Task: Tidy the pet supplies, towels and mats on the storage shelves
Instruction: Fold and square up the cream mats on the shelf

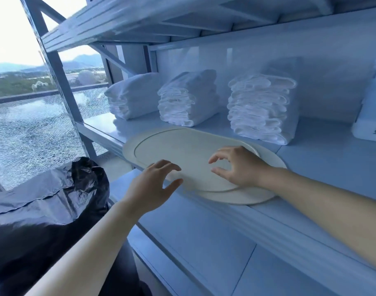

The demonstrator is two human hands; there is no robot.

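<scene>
On the middle shelf (324,152), in the centre of the frame, two cream oval mats lie flat, one on the other. The top mat (182,150) is shifted to the left and hangs a little over the front edge of the shelf. The bottom mat (238,198) shows under it at the right and at the front.

The left grip (155,184) hovers at the front left edge of the top mat. Its fingers are loosely curved and spread, and it grasps nothing. The right grip (236,165) is over the right part of the top mat. Its fingers and thumb are bent like a claw with a gap between them, and it also grasps nothing. Whether its heel touches the mat, I cannot tell.

Behind the mats, three stacks of folded white towels stand in a row: the left stack (129,97), the middle stack (187,99) and the right stack (262,110), which is the tallest. At the right edge of the frame stands a white container (371,116), only partly seen.

In the lower left of the frame is a black plastic bag (44,199). Above it, a window (33,129) has cracked glass.
</scene>
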